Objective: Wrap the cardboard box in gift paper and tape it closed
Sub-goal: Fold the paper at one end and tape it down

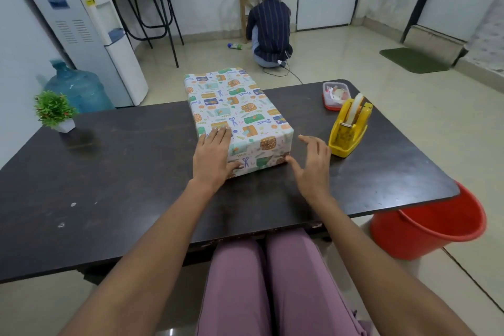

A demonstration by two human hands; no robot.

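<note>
Box (237, 114) sat mid-desk, reaching past the far edge, fully covered in gift paper — wrapping looked done. My left hand (214, 155) pressed its near-left corner, fingers straight; my right hand (313, 163) hovered beside it, fingers spread, holding nothing — tape dispenser (349, 131) toward the right edge; final taping maybe left.

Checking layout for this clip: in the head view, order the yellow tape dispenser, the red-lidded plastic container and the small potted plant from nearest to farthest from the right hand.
From the right hand:
1. Yellow tape dispenser, just to its right.
2. Red-lidded plastic container, at the table's far right edge, behind the dispenser.
3. Small potted plant, at the table's far left.
</note>
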